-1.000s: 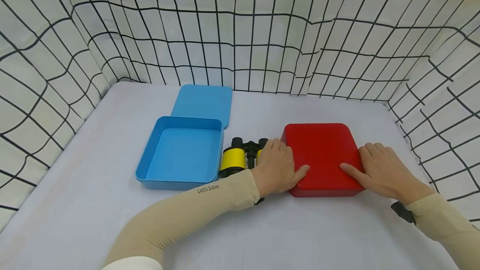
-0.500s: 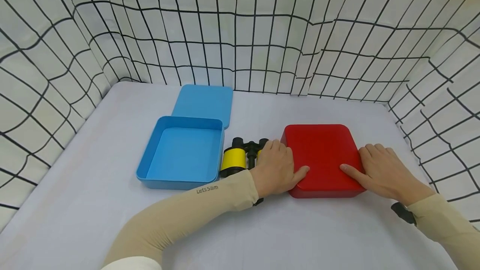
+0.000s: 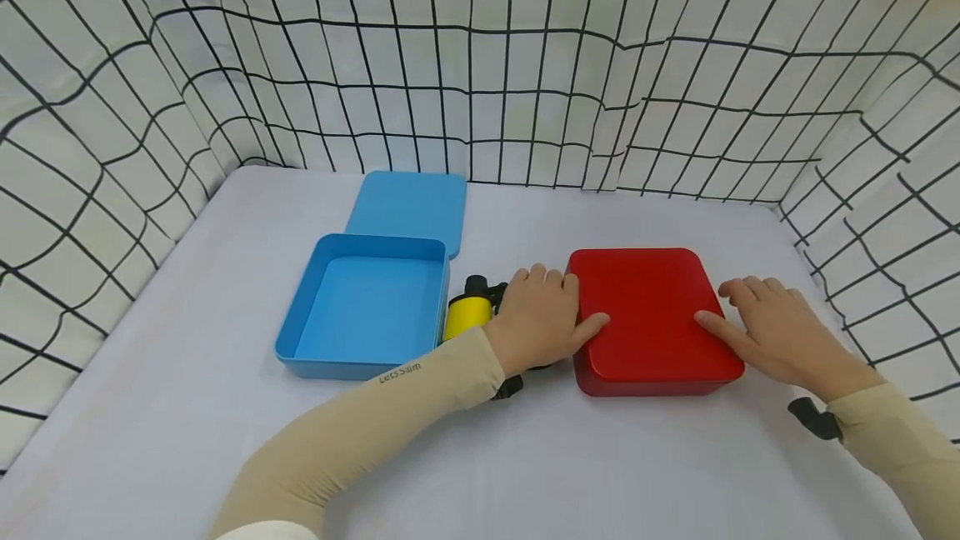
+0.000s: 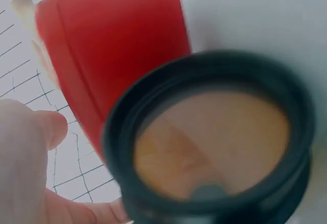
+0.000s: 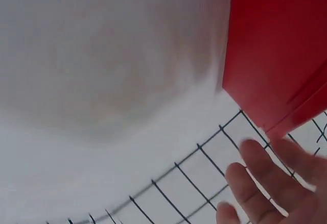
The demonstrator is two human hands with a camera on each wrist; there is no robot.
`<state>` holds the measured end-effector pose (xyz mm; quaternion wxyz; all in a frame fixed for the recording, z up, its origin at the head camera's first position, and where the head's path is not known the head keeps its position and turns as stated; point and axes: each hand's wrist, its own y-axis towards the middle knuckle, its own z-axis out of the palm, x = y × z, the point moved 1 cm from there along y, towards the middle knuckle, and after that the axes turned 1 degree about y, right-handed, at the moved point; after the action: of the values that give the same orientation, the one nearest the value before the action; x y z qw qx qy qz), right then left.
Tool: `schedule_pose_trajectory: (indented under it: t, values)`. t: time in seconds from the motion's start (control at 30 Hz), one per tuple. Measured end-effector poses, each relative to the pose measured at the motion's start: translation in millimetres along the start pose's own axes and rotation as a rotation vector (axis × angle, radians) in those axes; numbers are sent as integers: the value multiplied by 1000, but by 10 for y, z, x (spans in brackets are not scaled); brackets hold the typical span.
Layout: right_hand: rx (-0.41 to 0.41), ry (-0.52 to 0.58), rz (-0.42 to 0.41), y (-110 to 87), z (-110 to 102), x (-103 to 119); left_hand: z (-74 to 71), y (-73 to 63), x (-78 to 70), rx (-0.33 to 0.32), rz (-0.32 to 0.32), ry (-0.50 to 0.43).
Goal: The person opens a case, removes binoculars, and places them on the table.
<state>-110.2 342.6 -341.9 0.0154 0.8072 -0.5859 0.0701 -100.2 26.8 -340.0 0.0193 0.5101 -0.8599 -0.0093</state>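
A red lidded box [image 3: 651,315] sits on the white table to the right of the middle. At its left side is my left hand [image 3: 534,319], thumb by the lid's edge and fingers relaxed. Yellow and black binoculars [image 3: 467,317] lie partly hidden beneath that hand and wrist; their large round lens [image 4: 209,142] fills much of the left wrist view. My right hand [image 3: 780,333] is at the right side of the red box, its thumb near the lid. The right wrist view shows its fingers [image 5: 260,175] loosely spread, with nothing gripped.
An open blue box [image 3: 352,370] stands left of the binoculars, nothing visible inside. Its flat blue lid [image 3: 411,207] lies behind it. Black wire grid panels [image 3: 480,90] border the table at the back and both sides.
Both hands have loosened from the red box: the left shifted slightly left, further over the binoculars, and the right drew slightly right. The red box stays in about the same place.
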Motion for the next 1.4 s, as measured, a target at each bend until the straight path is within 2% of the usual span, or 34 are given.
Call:
schedule_pose_trajectory:
  t: [0.2,0.33,0.47,0.6,0.83,1.07,1.2,1.4]
  values:
    - [48,290,90,12,1,26,20,-19,-1,-55,18,10]
    - [103,392,138,3,4,38,23,-19,2,-124,37,21]
    - [134,454,170,5,6,15,14,-23,18,-164,36,-60]
    - [140,484,203,7,2,-22,5,-36,30,-172,31,-174]
    - [151,523,230,-3,3,-27,11,-50,26,-193,66,-262]
    - [168,528,237,4,1,-58,-25,-19,-5,-132,75,-374]
    - [174,536,235,4,-5,-72,-48,3,-13,-69,43,-444]
    - [193,550,253,9,-10,-86,-42,45,12,48,-20,-630]
